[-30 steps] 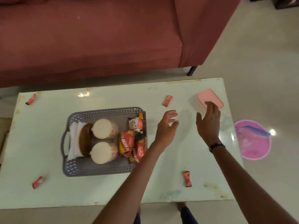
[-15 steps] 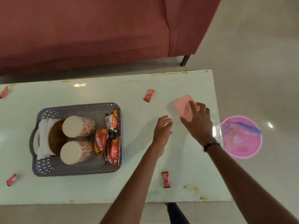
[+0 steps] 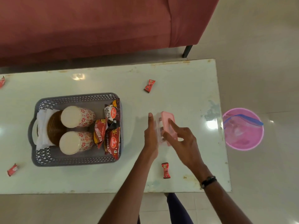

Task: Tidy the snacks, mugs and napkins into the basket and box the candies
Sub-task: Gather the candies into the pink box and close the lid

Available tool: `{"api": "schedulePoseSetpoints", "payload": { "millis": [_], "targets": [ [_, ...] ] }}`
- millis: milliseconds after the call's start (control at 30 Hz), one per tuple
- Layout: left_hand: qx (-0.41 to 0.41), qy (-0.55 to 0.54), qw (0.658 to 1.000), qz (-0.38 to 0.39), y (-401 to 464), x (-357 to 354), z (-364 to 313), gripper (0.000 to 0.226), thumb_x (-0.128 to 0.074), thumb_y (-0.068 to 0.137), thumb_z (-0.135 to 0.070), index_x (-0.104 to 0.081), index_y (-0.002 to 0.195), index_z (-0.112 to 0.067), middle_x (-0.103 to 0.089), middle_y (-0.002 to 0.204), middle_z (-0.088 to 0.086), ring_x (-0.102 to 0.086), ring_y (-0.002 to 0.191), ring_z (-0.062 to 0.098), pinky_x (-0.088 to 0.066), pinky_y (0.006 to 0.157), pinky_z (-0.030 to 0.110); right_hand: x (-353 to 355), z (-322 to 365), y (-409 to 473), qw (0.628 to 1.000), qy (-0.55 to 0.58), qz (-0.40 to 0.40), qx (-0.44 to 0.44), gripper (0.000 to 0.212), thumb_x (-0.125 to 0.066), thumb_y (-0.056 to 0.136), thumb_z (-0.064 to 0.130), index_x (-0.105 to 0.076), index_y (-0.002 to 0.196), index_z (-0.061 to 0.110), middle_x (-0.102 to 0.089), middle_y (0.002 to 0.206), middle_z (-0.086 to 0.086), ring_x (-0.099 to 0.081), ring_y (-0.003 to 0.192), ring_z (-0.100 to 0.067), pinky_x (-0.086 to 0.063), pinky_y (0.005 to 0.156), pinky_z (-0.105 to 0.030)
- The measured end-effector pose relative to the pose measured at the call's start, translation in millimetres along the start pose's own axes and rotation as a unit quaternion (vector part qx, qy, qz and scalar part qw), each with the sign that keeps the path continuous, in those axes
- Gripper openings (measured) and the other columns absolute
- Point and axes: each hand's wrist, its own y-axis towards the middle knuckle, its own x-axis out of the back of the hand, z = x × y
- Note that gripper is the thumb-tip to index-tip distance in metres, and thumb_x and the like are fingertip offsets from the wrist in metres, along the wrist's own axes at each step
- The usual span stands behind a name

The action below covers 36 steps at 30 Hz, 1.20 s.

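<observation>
Four wrapped candies are scattered loose on the table [image 3: 186, 97], and none has been boxed yet. At the far left edge one candy [image 3: 2, 81] is cut by the frame, and a second candy [image 3: 12, 169] lies near the front left corner. The basket [image 3: 76, 161] comes next and looks fully loaded: white napkins [image 3: 41, 126] are stood against its left wall, a brown woven piece is tucked beside them, two patterned mugs [image 3: 77, 116] are laid on their sides, and the snack packets [image 3: 111, 139] are packed along the right wall. That half of the task can be judged done.

Right of the basket, the left hand [image 3: 151, 135] is pressed flat, fingers straight and together, against the left side of the pink-lidded box [image 3: 166, 126]. A second ago the box stood at the far right end of the table and the left hand was hovering free; since then the box has been carried in to the middle, in front of the person. It is now braced between both hands. The right hand [image 3: 182, 139] is laid over the lid with the index finger stretched along it and the thumb at the near edge; whether the lid is being prised cannot be told. A third candy [image 3: 149, 86] lies behind the box and a fourth candy [image 3: 166, 170] in front of it, both near. Opening the box is judged the step in hand, with candy gathering to follow. On the floor at the right a pink bin [image 3: 242, 128] is seen.
</observation>
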Motion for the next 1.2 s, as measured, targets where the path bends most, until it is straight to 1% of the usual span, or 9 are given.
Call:
{"api": "schedulePoseSetpoints", "payload": {
  "millis": [100,200,300,400,533,633,733,900,1200],
  "targets": [
    [0.014,-0.037,0.999,0.031,4,11,-1,0.062,-0.017,0.088,-0.066,-0.053,0.121,-0.028,-0.062,0.119,0.010,-0.060,0.110,0.033,-0.042,0.102,0.056,10,0,5,0.995,0.078,0.056,-0.008,0.054,-0.064,0.083,0.042,-0.047,0.134,0.040,-0.054,0.117,0.003,-0.059,0.104,-0.015,-0.052,0.070,-0.009],
    [0.017,-0.053,0.997,0.056,5,14,-5,0.066,-0.018,0.088,-0.066,-0.050,0.124,-0.023,-0.058,0.122,0.013,-0.062,0.103,0.031,-0.049,0.090,0.051,14,0,10,0.969,0.216,0.103,-0.059,0.050,-0.062,0.084,0.044,-0.048,0.132,0.043,-0.058,0.131,0.006,-0.062,0.106,-0.006,-0.052,0.076,-0.017],
    [-0.002,-0.032,0.997,0.070,3,12,-7,0.063,-0.043,0.083,-0.061,-0.044,0.132,-0.022,-0.054,0.128,0.008,-0.060,0.111,0.028,-0.051,0.089,0.055,12,-3,14,0.961,0.244,0.104,-0.076,0.049,-0.063,0.082,0.047,-0.049,0.129,0.048,-0.061,0.126,0.013,-0.064,0.100,0.004,-0.054,0.073,-0.015],
    [-0.008,0.006,1.000,0.019,7,18,-6,0.060,-0.069,0.078,-0.039,-0.045,0.131,-0.023,-0.056,0.130,0.009,-0.062,0.111,0.028,-0.047,0.096,0.058,8,-12,18,0.955,0.262,0.098,-0.095,0.048,-0.060,0.085,0.049,-0.047,0.131,0.046,-0.060,0.129,0.007,-0.059,0.113,-0.008,-0.054,0.080,-0.021],
    [-0.015,0.019,0.999,-0.048,17,28,-9,0.042,-0.058,0.089,-0.033,-0.049,0.126,-0.015,-0.062,0.125,0.011,-0.067,0.096,0.019,-0.056,0.075,0.036,9,-26,23,0.924,0.346,0.028,-0.158,0.040,-0.044,0.095,0.039,-0.047,0.132,0.024,-0.061,0.123,-0.007,-0.060,0.111,-0.021,-0.056,0.084,-0.037],
    [-0.057,0.129,0.986,-0.087,24,36,-8,0.052,-0.060,0.086,-0.038,-0.044,0.132,-0.018,-0.056,0.130,0.009,-0.058,0.112,0.021,-0.051,0.082,0.035,17,-36,27,0.898,0.406,-0.011,-0.172,0.030,-0.038,0.096,0.031,-0.051,0.121,0.020,-0.064,0.112,-0.012,-0.062,0.105,-0.026,-0.056,0.083,-0.043],
    [-0.060,0.140,0.983,-0.103,26,44,-8,0.046,-0.062,0.086,-0.035,-0.050,0.127,-0.017,-0.056,0.129,0.009,-0.054,0.111,0.021,-0.051,0.087,0.042,21,-44,32,0.911,0.374,-0.044,-0.168,0.016,-0.045,0.094,0.025,-0.059,0.103,0.026,-0.062,0.104,-0.003,-0.060,0.102,-0.024,-0.057,0.079,-0.040],
    [-0.041,0.108,0.988,-0.099,26,52,-5,0.040,-0.060,0.088,-0.031,-0.052,0.124,-0.015,-0.055,0.130,0.008,-0.052,0.119,0.022,-0.050,0.096,0.050,26,-58,52,0.944,0.289,-0.077,-0.140,0.022,-0.051,0.093,0.014,-0.058,0.114,0.017,-0.061,0.107,0.002,-0.057,0.101,-0.018,-0.054,0.075,-0.030],
    [-0.040,0.110,0.986,-0.118,3,54,24,0.025,-0.050,0.092,-0.041,-0.050,0.109,-0.023,-0.057,0.111,0.002,-0.055,0.105,0.017,-0.050,0.092,0.041,12,-78,47,0.965,0.056,-0.234,-0.104,0.058,-0.063,0.085,0.009,-0.036,0.137,0.006,-0.045,0.132,-0.018,-0.047,0.120,-0.031,-0.042,0.103,-0.043]
  ]
}}
